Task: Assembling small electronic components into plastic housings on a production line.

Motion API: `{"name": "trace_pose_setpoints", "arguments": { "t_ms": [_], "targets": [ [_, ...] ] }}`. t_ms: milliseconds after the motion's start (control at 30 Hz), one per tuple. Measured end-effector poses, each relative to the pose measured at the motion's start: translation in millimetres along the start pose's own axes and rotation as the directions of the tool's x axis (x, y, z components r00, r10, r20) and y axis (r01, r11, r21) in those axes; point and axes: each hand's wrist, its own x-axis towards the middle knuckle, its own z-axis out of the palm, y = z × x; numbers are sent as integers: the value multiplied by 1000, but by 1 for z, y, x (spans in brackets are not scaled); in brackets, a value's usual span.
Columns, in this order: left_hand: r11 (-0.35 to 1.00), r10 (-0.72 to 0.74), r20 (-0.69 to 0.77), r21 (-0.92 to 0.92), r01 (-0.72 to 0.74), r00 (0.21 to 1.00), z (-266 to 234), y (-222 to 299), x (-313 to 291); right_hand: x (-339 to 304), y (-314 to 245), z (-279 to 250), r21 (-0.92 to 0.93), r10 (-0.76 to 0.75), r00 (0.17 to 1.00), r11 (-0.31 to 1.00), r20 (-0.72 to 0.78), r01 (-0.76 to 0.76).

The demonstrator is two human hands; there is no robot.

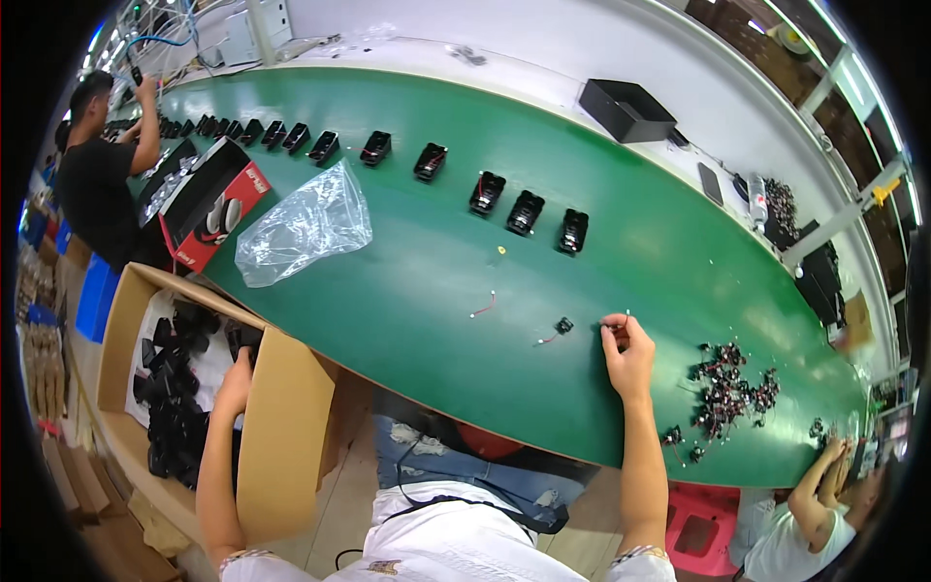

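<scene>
Head view: your left hand (233, 390) is down inside the cardboard box (291, 407), fingertips at a black housing (244, 339) just beyond them. That housing's long axis looks to point roughly away from you, but it's partly covered; can't tell if your fingers are closed on it. More black housings (175, 393) lie jumbled to the left of that hand. Your right hand (630, 363) is over the green bench (427, 301), thumb and fingers pinched together on a small white-tipped part (627, 314), mostly hidden. Just left of it: a loose wired part (564, 326), lead trailing left and toward you; farther left, a red lead (483, 306). Right hand is clearly the nearer one to both. To its right, near: a heap of wired parts (727, 388). Beyond it and to the left, the closest lined-up housing (573, 231), long axis pointing mostly away from you.
</scene>
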Motion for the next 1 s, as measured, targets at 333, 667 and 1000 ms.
{"name": "trace_pose_setpoints", "arguments": {
  "t_ms": [333, 667, 1000],
  "targets": [
    [996, 73, -187, -40, -81, 980, -15, 37, 9, -3, 7, -5, 7, -3, 995, 1000, -103, 4],
    [770, 246, -213, -549, -324, 946, -99, 141, -2, 13, 0, -24, 127, 95, 994, 988, -58, -87],
    [380, 919, 347, -904, -193, 186, 40, 388, 14, -29, -91, -23, 460, -179, 981, 867, -74, 193]
  ]
}}
